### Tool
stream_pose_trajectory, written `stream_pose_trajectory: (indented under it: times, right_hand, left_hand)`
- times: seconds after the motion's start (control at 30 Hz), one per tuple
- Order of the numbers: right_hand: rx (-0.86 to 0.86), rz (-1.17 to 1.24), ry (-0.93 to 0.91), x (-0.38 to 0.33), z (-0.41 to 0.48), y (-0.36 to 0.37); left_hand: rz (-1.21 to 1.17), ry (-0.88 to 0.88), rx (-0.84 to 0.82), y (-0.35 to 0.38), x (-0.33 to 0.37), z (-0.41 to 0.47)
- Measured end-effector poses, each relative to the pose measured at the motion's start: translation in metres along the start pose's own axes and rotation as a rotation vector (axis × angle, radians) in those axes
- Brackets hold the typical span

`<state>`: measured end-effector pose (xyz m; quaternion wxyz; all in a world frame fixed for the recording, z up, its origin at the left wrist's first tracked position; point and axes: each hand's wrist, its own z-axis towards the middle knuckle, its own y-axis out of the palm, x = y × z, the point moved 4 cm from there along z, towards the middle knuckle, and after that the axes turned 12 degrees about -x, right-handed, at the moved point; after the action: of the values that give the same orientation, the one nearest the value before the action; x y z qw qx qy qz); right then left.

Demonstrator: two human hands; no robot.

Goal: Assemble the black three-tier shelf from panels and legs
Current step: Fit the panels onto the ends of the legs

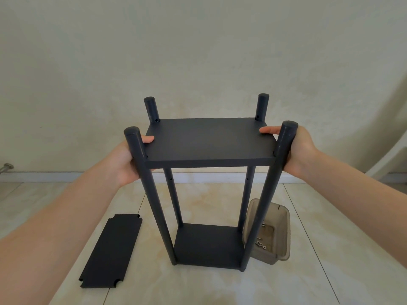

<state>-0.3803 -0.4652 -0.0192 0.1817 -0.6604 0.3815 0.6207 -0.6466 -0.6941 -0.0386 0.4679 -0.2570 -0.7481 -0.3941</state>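
The black shelf frame stands upright on the tiled floor, with a top panel [209, 142] and a bottom panel [208, 246] joined by several round black legs. My left hand [130, 161] grips the top panel's left edge behind the near left leg [152, 190], thumb on the panel. At the panel's right edge, my right hand [297, 148] holds on beside the near right leg [268, 188], thumb on top. A loose third panel [112, 249] with notched corners lies flat on the floor to the left.
A translucent plastic tub [279, 234] holding small metal screws sits on the floor just right of the frame, behind the near right leg. A plain wall with a baseboard [66, 176] stands close behind. A white object [394, 155] leans at far right.
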Motion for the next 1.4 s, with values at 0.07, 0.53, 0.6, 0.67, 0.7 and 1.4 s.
stream_pose_trajectory:
  times: [0.07,0.53,0.6,0.67,0.7,1.4]
  right_hand:
    - [0.003,-0.011,0.006,0.0,0.0,0.0]
    - [0.06,-0.045,0.095,0.018,-0.002,-0.004]
    - [0.054,-0.037,0.095,0.019,-0.001,-0.004]
    - [0.044,-0.037,0.107,0.02,0.001,-0.003]
    - [0.042,-0.039,0.114,0.02,0.001,-0.003]
    - [0.059,-0.007,0.178,0.065,0.005,-0.017]
  left_hand:
    - [0.011,-0.005,0.012,-0.002,-0.004,0.0]
    - [-0.008,-0.026,0.014,-0.006,-0.017,0.002]
    - [0.011,-0.036,0.02,-0.007,-0.017,0.004]
    - [0.029,-0.053,0.045,-0.009,-0.019,0.004]
    - [0.035,-0.06,0.058,-0.011,-0.021,0.004]
    - [0.035,-0.132,0.088,-0.014,-0.055,0.006]
